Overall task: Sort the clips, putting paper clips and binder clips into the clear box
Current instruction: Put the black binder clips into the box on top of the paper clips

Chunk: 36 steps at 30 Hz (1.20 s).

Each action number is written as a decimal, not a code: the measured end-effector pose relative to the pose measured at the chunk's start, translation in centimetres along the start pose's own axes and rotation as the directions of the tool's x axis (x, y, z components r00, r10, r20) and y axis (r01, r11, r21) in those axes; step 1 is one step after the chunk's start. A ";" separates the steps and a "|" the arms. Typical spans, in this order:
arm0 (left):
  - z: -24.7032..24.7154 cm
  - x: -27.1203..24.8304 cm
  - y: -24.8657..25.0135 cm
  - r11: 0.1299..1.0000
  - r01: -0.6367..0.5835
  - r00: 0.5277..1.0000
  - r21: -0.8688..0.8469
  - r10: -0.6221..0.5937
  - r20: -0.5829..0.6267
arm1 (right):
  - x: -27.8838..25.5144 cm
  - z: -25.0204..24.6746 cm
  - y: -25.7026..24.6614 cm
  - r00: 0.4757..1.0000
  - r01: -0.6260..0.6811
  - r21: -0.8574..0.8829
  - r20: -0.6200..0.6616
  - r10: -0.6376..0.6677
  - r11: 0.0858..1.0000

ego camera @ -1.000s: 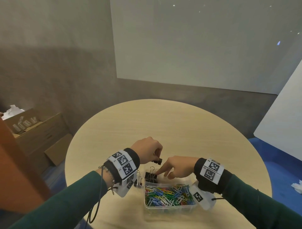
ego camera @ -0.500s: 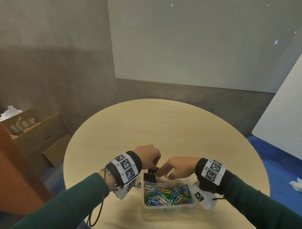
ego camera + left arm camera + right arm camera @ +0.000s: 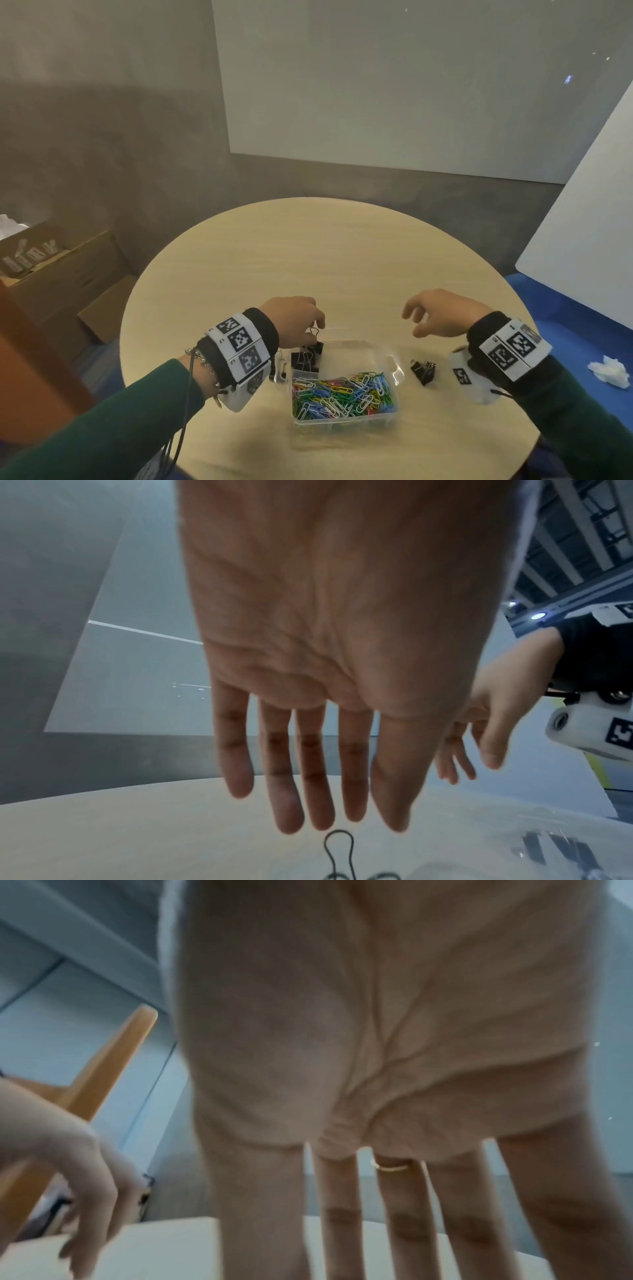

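The round, pale wood surface [image 3: 308, 260] carries everything the task needs, all of it near the edge closest to the person. The clear box [image 3: 386, 363] sits there between the two forearms, open at the top. Its near part holds a heap of coloured paper clips [image 3: 339, 394]; its far left corner holds a few black binder clips [image 3: 304, 360] bunched together. The far right part of the box shows only bare plastic.

The left hand [image 3: 291, 320] hangs over that far left corner, fingers pointing down. In the left wrist view the fingers [image 3: 284, 791] are straight and close together, with the wire loop of one binder clip [image 3: 317, 342] just below their tips. This clip stands at the corner of the box with its loop up; whether the fingertips touch the loop or have let go cannot be told. The grip looks slack rather than pinching.

The right hand [image 3: 442, 317] hovers over the surface to the right of the box, beyond its far right corner, well apart from it. Its fingers are loosely spread and hold nothing; a thin ring [image 3: 390, 1167] shows on one finger.

Two more black binder clips, the loose pair [image 3: 424, 370], lie on the surface just right of the box, near the right wrist.
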<state>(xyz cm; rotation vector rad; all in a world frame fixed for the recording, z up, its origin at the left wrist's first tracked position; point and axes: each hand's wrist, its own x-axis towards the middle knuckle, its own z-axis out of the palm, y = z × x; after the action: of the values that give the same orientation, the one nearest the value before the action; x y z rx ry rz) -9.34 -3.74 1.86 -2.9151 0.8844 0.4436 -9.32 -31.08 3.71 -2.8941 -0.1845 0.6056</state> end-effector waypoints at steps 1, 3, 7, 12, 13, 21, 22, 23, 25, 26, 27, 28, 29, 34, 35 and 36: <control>0.2 0.0 0.0 1.000 -0.007 1.000 -0.002 0.007 -0.010 | -0.2 0.5 0.7 0.997 -0.062 -0.028 0.039 0.063 0.998; 0.6 -0.2 -0.2 1.000 -0.010 1.000 -0.003 0.010 0.004 | -0.5 1.9 1.7 0.980 -0.134 -0.035 0.141 0.138 0.990; 0.8 -0.4 -0.2 1.000 -0.010 0.999 -0.011 0.010 -0.037 | -1.0 4.2 2.0 0.979 -0.106 0.079 0.185 0.090 0.991; 1.5 -0.3 -0.3 0.997 0.047 0.996 -0.067 -0.053 -0.078 | -1.0 5.1 2.1 0.994 -0.038 0.142 0.106 0.023 0.989; 1.6 -0.3 -0.4 0.996 0.052 0.996 -0.077 -0.057 -0.069 | -1.0 5.1 2.2 0.994 -0.030 0.148 0.106 0.014 0.989; 1.6 -0.6 -1.1 0.990 0.026 0.979 -0.140 -0.054 -0.196 | -1.7 5.2 1.1 0.986 0.056 0.327 0.133 -0.105 0.943; 1.7 -0.7 -1.3 0.987 0.028 0.977 -0.158 -0.061 -0.207 | -1.7 5.4 0.9 0.985 0.062 0.335 0.131 -0.112 0.940; 1.8 -0.9 -1.5 0.984 0.031 0.974 -0.174 -0.069 -0.214 | -1.6 5.6 0.8 0.986 0.069 0.338 0.123 -0.116 0.939; 1.9 -1.5 -2.0 0.980 0.037 0.970 -0.197 -0.083 -0.229 | -1.4 5.9 0.8 0.989 0.080 0.339 0.087 -0.116 0.937; 2.1 -1.9 -2.3 0.977 0.042 0.967 -0.208 -0.092 -0.239 | -1.3 5.9 0.9 0.992 0.086 0.335 0.063 -0.113 0.938; 2.2 -2.4 -2.6 0.974 0.048 0.963 -0.223 -0.105 -0.250 | -1.3 5.8 1.0 0.993 0.092 0.329 0.043 -0.112 0.940; 2.3 -3.0 -3.0 0.969 0.058 0.958 -0.241 -0.122 -0.260 | -1.2 5.5 1.1 0.993 0.096 0.323 0.029 -0.111 0.941; 2.4 -3.6 -3.5 0.963 0.072 0.953 -0.259 -0.144 -0.268 | -1.2 5.1 1.2 0.994 0.096 0.319 0.022 -0.109 0.943; 2.8 -6.7 -6.3 0.941 0.200 0.930 -0.272 -0.270 -0.249 | -2.0 2.3 0.8 0.986 0.112 0.257 -0.146 -0.076 0.960; 3.0 -7.2 -6.6 0.938 0.220 0.929 -0.268 -0.286 -0.236 | -2.0 1.9 0.3 0.976 0.128 0.247 -0.206 -0.077 0.961; 3.2 -7.5 -6.7 0.936 0.233 0.931 -0.265 -0.293 -0.216 | -2.0 1.5 -0.4 0.962 0.154 0.251 -0.259 -0.087 0.956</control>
<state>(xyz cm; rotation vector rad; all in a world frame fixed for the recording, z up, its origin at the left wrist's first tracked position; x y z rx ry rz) -12.38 6.30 0.79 -3.3017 0.4678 0.1669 -11.77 -30.77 3.15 -2.6383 -0.2237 0.2259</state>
